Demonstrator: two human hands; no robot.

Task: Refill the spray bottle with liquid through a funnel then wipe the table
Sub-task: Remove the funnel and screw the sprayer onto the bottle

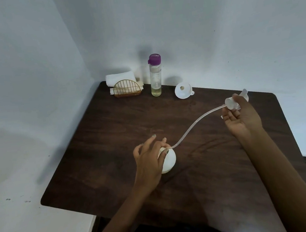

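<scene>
Table [111,120]: dark wood; any spill from the open bottle lands here.
Refill bottle [155,76]: purple cap on, little liquid, by the wall; no label legible.
Spray bottle [167,160]: white, near table centre; left hand [149,161] steadies it with loose fingers and could tip it.
Funnel [183,91]: unused, beside the refill bottle.
Spray head [232,102]: gripped by right hand [242,115]; its tube [193,126] may drip.
Writing: none readable.

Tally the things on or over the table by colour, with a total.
White: 4 (round spray bottle body, spray head with tube, plastic funnel, folded cloth)
Clear with purple cap: 1 (tall bottle)
Gold: 1 (wire napkin holder)
Total: 6
</scene>
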